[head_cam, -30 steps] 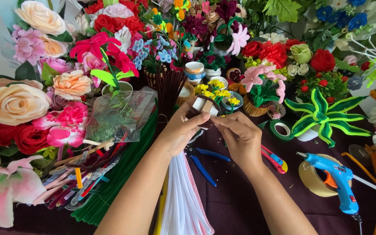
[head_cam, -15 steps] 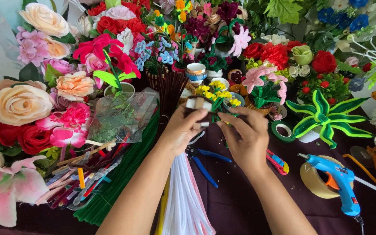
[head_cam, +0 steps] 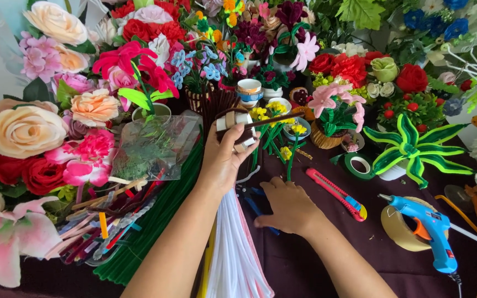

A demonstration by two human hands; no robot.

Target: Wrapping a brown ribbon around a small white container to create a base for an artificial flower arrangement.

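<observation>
Brown fuzzy chenille, a thin pipe-cleaner stem (head_cam: 274, 120), juts out to the right from the left hand (head_cam: 224, 157), which is raised above the table and clenched around a small white piece wrapped with brown bands (head_cam: 236, 124); the thumb presses across its front. Below it, the right hand (head_cam: 288, 207) lies low on the dark maroon tablecloth (head_cam: 305, 265), fingers curled down over a pair of blue-handled pliers (head_cam: 255, 204); whether it actually grips them I cannot tell. Just beside that hand, to the right, lies a red and yellow utility knife (head_cam: 338, 193). Between the two forearms runs a bundle of white and pale pink pipe cleaners (head_cam: 236, 254), and a thick sheaf of dark green ones (head_cam: 150, 232) lies to its left. A crumpled clear plastic bag (head_cam: 153, 146) sits near the left wrist. Further right stand a roll of green floral tape (head_cam: 360, 164), a blue hot glue gun (head_cam: 429, 232) resting against a roll of tan tape (head_cam: 398, 232), and a green striped spiky pipe-cleaner plant (head_cam: 415, 146). Handmade flowers in pink, red and peach (head_cam: 26, 129) crowd the left side and the back.
</observation>
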